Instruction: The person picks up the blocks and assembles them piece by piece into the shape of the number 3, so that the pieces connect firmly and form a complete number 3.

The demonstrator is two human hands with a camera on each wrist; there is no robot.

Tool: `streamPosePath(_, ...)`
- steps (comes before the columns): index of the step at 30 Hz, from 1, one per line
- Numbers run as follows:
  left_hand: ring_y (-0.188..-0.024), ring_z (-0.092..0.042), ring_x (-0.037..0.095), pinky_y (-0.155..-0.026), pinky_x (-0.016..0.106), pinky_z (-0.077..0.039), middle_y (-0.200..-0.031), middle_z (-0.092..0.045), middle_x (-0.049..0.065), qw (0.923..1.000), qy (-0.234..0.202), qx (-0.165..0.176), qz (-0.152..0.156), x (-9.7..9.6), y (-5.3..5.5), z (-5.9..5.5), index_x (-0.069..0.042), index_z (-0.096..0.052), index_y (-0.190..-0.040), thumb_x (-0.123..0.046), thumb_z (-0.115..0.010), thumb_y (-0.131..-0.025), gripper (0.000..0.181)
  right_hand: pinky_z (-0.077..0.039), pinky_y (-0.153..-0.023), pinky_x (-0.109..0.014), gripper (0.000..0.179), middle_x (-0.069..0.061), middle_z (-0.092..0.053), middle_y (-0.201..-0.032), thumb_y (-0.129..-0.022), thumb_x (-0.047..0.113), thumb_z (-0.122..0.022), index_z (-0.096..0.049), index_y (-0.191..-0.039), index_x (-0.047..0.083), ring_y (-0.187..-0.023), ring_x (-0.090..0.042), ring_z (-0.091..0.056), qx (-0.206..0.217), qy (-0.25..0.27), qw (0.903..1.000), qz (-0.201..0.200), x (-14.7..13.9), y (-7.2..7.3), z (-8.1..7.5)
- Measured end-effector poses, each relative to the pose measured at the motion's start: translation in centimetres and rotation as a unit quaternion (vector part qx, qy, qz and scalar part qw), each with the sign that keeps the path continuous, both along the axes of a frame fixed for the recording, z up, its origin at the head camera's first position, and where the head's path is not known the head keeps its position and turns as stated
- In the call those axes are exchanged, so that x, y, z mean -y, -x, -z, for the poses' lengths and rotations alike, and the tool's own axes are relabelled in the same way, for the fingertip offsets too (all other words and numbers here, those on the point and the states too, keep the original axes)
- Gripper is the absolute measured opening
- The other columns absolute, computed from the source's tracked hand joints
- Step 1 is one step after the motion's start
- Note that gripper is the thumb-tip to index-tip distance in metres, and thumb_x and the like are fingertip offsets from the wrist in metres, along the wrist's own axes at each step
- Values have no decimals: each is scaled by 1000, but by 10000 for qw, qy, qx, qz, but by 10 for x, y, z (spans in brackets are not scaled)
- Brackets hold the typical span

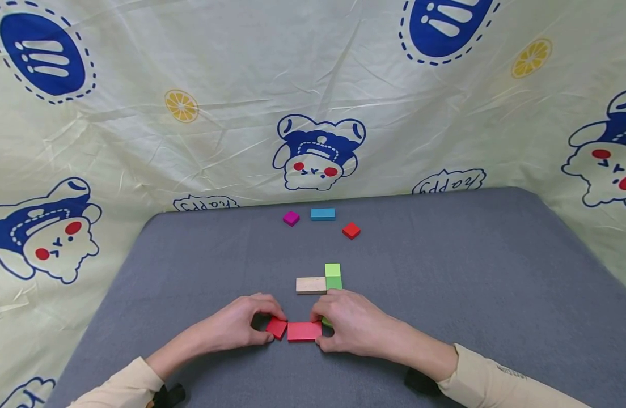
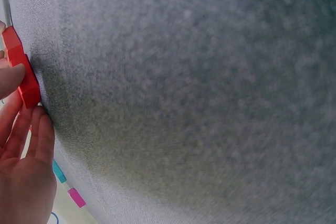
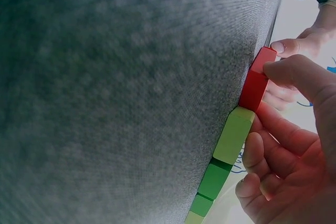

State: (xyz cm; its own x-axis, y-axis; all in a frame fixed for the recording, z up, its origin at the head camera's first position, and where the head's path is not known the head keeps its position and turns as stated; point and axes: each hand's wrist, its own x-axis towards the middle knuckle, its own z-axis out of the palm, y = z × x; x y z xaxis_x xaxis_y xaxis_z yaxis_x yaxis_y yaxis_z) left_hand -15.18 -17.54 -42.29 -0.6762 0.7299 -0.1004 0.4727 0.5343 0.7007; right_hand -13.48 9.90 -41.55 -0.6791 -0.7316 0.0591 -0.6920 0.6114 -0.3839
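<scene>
My left hand (image 1: 236,324) pinches a small red block (image 1: 276,327), turned slightly askew, between thumb and fingertips. Just to its right lies a longer red block (image 1: 304,332), whose right end my right hand (image 1: 356,324) grips with thumb and fingers. The two red blocks sit nearly corner to side on the cloth. A light green block (image 3: 234,135) lies beside the long red one, mostly covered by the right hand in the head view. Beyond the hands, a pale wooden block (image 1: 311,285) touches a green block (image 1: 334,283), with a lime block (image 1: 332,270) behind that.
Farther back on the grey cloth-covered table (image 1: 216,249) lie a magenta block (image 1: 291,219), a blue block (image 1: 322,214) and another red block (image 1: 351,231). A printed curtain (image 1: 241,147) hangs along the table's far edge.
</scene>
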Motion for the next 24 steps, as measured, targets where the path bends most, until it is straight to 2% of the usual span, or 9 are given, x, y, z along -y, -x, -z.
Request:
streamPosePath(8, -104, -54, 8, -92, 33, -47, -109, -60, -17, 10000, -11, -95, -1, 0, 0, 0, -28, -70, -113, -9, -72, -86, 33, -42, -66, -23, 22, 12, -56, -83, -78, 27, -79, -70, -96, 18, -75, -4, -46, 45, 29, 10000, -1, 0, 0, 0)
streamPosePath(24, -105, -53, 8, -92, 33, -47, -110, -60, -17, 10000, 16, -56, -67, -1, -1, 0, -27, -70, -113, -10, -72, -85, 33, -42, -67, -24, 23, 12, -58, -85, -79, 29, -79, -70, -98, 18, -77, -5, -46, 37, -14, 10000, 7, 0, 0, -1)
